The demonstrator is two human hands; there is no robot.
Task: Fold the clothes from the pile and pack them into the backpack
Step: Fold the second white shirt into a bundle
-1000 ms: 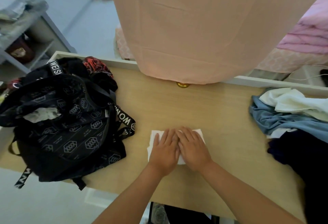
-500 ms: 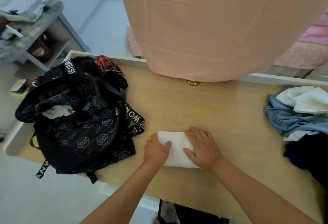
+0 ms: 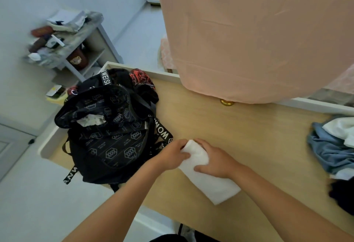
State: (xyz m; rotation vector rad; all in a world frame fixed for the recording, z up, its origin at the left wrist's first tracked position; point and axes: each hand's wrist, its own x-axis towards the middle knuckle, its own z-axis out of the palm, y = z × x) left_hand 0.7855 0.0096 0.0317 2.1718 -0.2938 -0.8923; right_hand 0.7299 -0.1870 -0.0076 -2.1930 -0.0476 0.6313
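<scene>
Gripping folded white garment [image 3: 210,186] in left hand [image 3: 172,155] and right hand [image 3: 216,162], fingers curled round it, just beside black backpack [image 3: 115,136] on desk [image 3: 249,136].

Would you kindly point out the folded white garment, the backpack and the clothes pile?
folded white garment [image 3: 210,184]: head view, its bare near end.
backpack [image 3: 115,146]: head view, patterned front panel.
clothes pile [image 3: 329,151]: head view, the blue garment.

Home bedroom: pink bedding [image 3: 341,82], cluttered shelf [image 3: 76,50].
</scene>
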